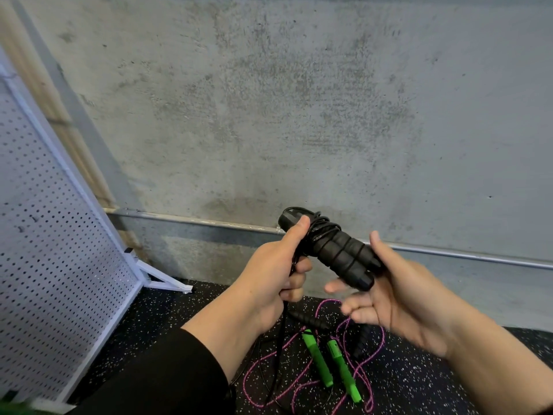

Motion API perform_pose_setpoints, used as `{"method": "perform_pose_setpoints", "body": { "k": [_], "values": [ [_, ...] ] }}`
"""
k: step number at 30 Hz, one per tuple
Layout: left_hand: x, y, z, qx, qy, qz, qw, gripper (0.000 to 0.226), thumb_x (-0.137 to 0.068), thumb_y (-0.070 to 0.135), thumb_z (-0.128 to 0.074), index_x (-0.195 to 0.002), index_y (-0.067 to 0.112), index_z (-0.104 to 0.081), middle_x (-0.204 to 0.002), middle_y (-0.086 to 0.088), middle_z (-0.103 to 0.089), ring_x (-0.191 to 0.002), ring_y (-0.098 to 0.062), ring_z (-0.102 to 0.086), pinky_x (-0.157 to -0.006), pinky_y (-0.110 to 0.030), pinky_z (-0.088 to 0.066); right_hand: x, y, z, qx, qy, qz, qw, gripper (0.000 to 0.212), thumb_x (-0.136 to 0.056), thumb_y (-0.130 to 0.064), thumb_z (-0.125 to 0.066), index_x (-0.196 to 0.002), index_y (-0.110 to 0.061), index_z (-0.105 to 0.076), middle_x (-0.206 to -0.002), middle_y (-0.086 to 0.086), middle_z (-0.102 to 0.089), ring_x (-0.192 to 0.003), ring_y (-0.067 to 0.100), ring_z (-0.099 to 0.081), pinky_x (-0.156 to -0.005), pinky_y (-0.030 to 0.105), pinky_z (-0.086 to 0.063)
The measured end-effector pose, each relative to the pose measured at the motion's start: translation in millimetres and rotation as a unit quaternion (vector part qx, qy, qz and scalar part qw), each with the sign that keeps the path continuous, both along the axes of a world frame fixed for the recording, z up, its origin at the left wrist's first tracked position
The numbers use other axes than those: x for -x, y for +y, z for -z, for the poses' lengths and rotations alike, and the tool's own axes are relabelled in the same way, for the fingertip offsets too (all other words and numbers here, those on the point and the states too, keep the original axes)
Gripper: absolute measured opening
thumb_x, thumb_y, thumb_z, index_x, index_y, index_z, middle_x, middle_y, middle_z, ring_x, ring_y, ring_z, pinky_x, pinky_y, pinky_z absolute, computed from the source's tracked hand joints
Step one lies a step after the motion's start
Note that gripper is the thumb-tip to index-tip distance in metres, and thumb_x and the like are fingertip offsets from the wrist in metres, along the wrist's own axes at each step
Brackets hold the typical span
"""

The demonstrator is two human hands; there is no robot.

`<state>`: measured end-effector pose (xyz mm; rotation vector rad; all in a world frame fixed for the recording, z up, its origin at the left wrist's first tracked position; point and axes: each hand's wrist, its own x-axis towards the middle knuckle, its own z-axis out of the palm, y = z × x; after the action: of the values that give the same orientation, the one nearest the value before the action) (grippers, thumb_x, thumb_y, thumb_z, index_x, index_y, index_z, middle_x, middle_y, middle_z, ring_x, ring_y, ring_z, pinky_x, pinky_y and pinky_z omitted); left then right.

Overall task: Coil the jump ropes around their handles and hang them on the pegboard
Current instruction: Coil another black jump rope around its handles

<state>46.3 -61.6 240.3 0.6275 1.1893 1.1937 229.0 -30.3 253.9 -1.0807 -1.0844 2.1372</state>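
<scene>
My left hand [278, 274] grips the upper end of a pair of black foam jump-rope handles [338, 253], thumb up along them. Black cord is wound in several turns around the handles, and a loose length hangs down from my left fist toward the floor. My right hand [398, 292] sits at the lower end of the handles with its fingers spread and relaxed, slightly blurred. On the floor below lies a pink rope [371, 357] with two green handles [317, 357]. A white pegboard [51, 265] stands at the left.
Another black handle [308, 319] lies on the speckled rubber floor [419, 381] beside the pink rope. A concrete wall [299, 115] with a metal rail [466, 256] runs behind. The pegboard's white foot [164, 280] juts onto the floor.
</scene>
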Motion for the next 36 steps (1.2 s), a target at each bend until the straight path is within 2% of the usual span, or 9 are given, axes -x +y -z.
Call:
{"method": "perform_pose_setpoints", "body": {
  "k": [5,10,15,18,20,22,30,34,36],
  "values": [
    [2.3,1.1,-2.0,-0.004,0.005,0.024,1.000,0.045,-0.085,0.068,-0.062,-0.074,0.025,-0.058,-0.064,0.003,-0.042,-0.048,-0.009,-0.018,-0.043,-0.022,-0.016,-2.8,2.2,0.9,0.078,0.122,-0.030,0.989,0.052,-0.098,-0.049,-0.047,-0.129,-0.013,-0.068,-0.083,0.015,-0.055,-0.058,0.016,-0.047,-0.047,0.023,-0.047],
    [-2.4,-1.8,-3.1,0.012,0.011,0.083,0.996,0.076,-0.080,0.085,-0.044,-0.106,0.016,-0.064,-0.068,0.004,-0.046,-0.048,-0.007,-0.018,-0.044,-0.022,-0.014,2.6,3.8,-0.1,0.005,0.146,0.047,0.988,0.046,-0.097,-0.041,-0.052,-0.129,-0.008,-0.063,-0.083,0.015,-0.056,-0.064,0.017,-0.047,-0.051,0.025,-0.047],
    [-8.9,-2.8,-3.9,0.036,0.023,0.078,0.996,0.090,-0.083,0.084,-0.039,-0.124,0.008,-0.065,-0.061,0.006,-0.040,-0.045,-0.007,-0.018,-0.041,-0.021,-0.014,-3.3,9.0,2.8,-0.210,-0.097,0.112,0.966,0.023,-0.104,-0.031,-0.051,-0.118,-0.024,-0.068,-0.083,0.009,-0.062,-0.065,0.015,-0.050,-0.059,0.032,-0.048],
    [-6.6,-0.2,-1.6,0.052,0.034,0.079,0.995,0.093,-0.086,0.083,-0.038,-0.125,0.003,-0.064,-0.061,0.005,-0.043,-0.045,-0.007,-0.017,-0.041,-0.021,-0.013,-1.3,7.7,8.1,-0.382,-0.266,0.076,0.882,0.025,-0.103,-0.030,-0.053,-0.124,-0.041,-0.060,-0.080,-0.008,-0.065,-0.060,0.006,-0.057,-0.063,0.022,-0.050],
    [-5.4,0.9,-0.2,0.058,0.031,0.072,0.995,0.094,-0.086,0.084,-0.039,-0.124,0.001,-0.064,-0.063,0.002,-0.047,-0.043,-0.007,-0.018,-0.040,-0.021,-0.013,3.3,6.0,12.2,-0.461,-0.331,0.046,0.822,0.036,-0.102,-0.033,-0.054,-0.135,-0.046,-0.052,-0.099,-0.018,-0.066,-0.082,-0.003,-0.062,-0.073,0.009,-0.044],
    [-3.9,2.0,0.4,0.064,0.021,0.060,0.996,0.095,-0.084,0.085,-0.039,-0.121,0.001,-0.065,-0.063,0.001,-0.050,-0.041,-0.007,-0.018,-0.038,-0.020,-0.013,6.7,4.7,16.0,-0.497,-0.367,0.030,0.786,0.046,-0.101,-0.038,-0.054,-0.144,-0.050,-0.044,-0.115,-0.015,-0.061,-0.104,0.003,-0.056,-0.084,0.018,-0.042],
    [0.3,-1.3,5.8,0.086,0.024,0.035,0.995,0.086,-0.077,0.085,-0.053,-0.107,0.006,-0.071,-0.061,0.003,-0.049,-0.041,-0.007,-0.019,-0.037,-0.019,-0.015,6.5,5.4,24.9,-0.596,-0.447,-0.026,0.667,0.063,-0.094,-0.032,-0.068,-0.147,-0.051,-0.042,-0.104,-0.003,-0.043,-0.102,0.017,-0.043,-0.084,0.030,-0.041],
    [-0.4,-2.2,9.1,0.086,0.010,0.000,0.996,0.064,-0.085,0.070,-0.063,-0.105,0.010,-0.073,-0.058,0.004,-0.046,-0.040,-0.007,-0.019,-0.038,-0.021,-0.016,9.0,1.6,21.8,-0.613,-0.447,-0.040,0.650,0.063,-0.093,-0.041,-0.066,-0.147,-0.054,-0.038,-0.111,-0.007,-0.035,-0.106,0.009,-0.035,-0.088,0.029,-0.044],
    [-0.6,-1.6,8.7,0.079,0.001,-0.016,0.997,0.058,-0.087,0.065,-0.064,-0.109,0.011,-0.073,-0.057,0.004,-0.046,-0.040,-0.008,-0.019,-0.038,-0.021,-0.016,8.4,0.2,19.1,-0.589,-0.432,-0.049,0.682,0.057,-0.094,-0.050,-0.060,-0.146,-0.056,-0.037,-0.116,-0.012,-0.033,-0.111,0.004,-0.035,-0.091,0.017,-0.035]
  ]
}}
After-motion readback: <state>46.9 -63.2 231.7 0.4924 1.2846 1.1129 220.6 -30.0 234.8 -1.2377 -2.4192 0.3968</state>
